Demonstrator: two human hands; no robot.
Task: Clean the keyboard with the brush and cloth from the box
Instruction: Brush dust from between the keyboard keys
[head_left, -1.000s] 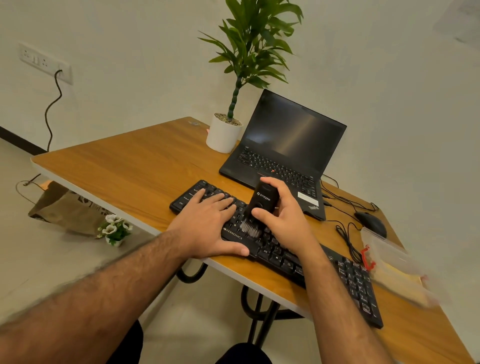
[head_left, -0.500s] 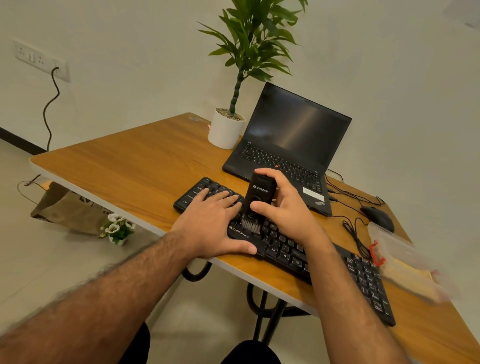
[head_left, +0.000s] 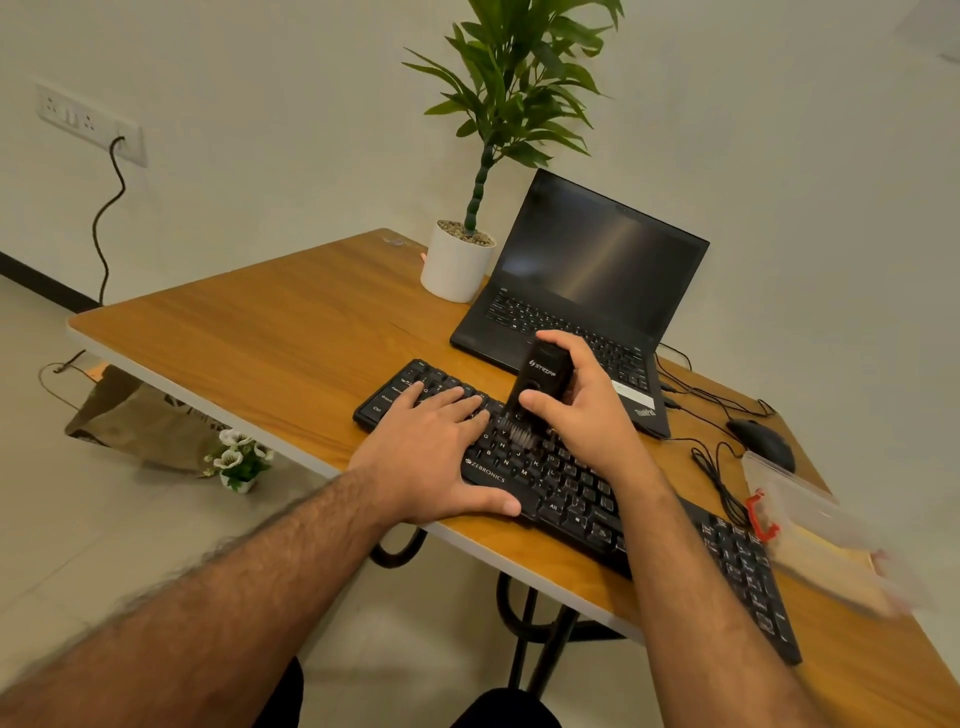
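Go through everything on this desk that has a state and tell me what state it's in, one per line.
laptop: lid open, screen dark
keyboard: flat on the desk, being brushed
brush: upright, bristles on the keys
right hand: grips the brush
left hand: flat, pressing the keyboard's left end
plastic box: blurred, open or closed unclear
wall socket: cable plugged in
mouse: untouched, wired

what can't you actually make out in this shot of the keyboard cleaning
- Clear box, head view: blurred at the right edge, so its contents, cloth included, cannot be made out.
- Keyboard keys beneath the left hand and right hand: covered by them.
- Brush bristles: smeared, so contact with the keys is unclear.
- Dust on the keys: too small to see.
- Brown bag on the floor: partly hidden by the table.
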